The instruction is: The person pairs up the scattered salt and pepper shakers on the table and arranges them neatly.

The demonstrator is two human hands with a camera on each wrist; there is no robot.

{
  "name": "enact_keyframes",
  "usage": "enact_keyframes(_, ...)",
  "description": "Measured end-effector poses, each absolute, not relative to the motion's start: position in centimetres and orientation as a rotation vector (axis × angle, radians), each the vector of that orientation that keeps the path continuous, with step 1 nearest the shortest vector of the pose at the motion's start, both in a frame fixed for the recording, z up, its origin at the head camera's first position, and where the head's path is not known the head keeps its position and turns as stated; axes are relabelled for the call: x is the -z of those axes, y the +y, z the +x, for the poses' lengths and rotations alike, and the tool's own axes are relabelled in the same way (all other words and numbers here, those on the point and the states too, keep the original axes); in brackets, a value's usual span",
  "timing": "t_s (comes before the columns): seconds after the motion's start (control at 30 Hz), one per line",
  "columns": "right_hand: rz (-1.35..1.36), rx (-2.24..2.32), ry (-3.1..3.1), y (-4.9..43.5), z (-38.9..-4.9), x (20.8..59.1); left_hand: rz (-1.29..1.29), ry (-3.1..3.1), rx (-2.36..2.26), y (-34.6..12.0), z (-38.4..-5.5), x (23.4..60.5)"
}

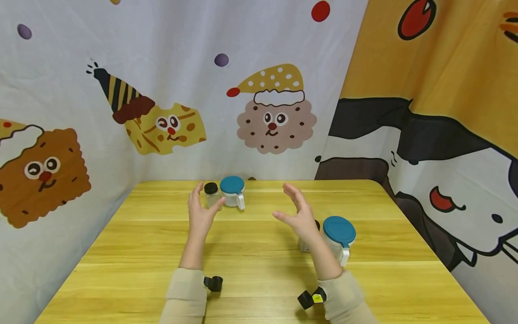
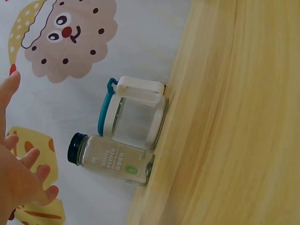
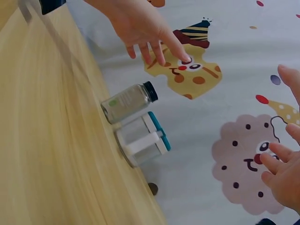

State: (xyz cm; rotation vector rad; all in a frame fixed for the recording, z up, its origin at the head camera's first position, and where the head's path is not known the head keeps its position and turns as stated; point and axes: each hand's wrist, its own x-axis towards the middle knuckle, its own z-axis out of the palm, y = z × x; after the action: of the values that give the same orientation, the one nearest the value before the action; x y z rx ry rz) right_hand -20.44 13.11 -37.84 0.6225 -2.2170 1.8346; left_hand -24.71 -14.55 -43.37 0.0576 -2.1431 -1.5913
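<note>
My left hand (image 1: pixel 201 215) is raised near the far edge, thumb spread from fingers, nothing in its grasp. Just beyond it stands a white pepper bottle (image 2: pixel 117 160) with a black cap, upright beside a clear jar (image 2: pixel 133 121) with a blue lid and white handle. In the head view the thumb overlaps the bottle. My right hand (image 1: pixel 300 215) hovers likewise, fingers apart and holding nothing. Next to the right forearm stand a second jar (image 1: pixel 339 230) with a blue lid and a second black-capped bottle (image 1: pixel 304 245), mostly hidden behind the wrist.
A wooden table (image 1: pixel 251 279) spans the front. Behind it hangs a white curtain (image 1: pixel 174 40) with cartoon prints, and an orange cartoon cloth (image 1: pixel 376 67) hangs at the right. Black wrist cameras (image 1: pixel 214 283) are strapped to both sleeves.
</note>
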Motion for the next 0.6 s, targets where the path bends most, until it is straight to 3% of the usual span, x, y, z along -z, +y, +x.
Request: enact_keyframes(0.6, 0.619, -1.871, -2.221, 10.9, -20.6, 38.7, 0.091, -2.119, 1.7, -14.3, -25.0, 44.0)
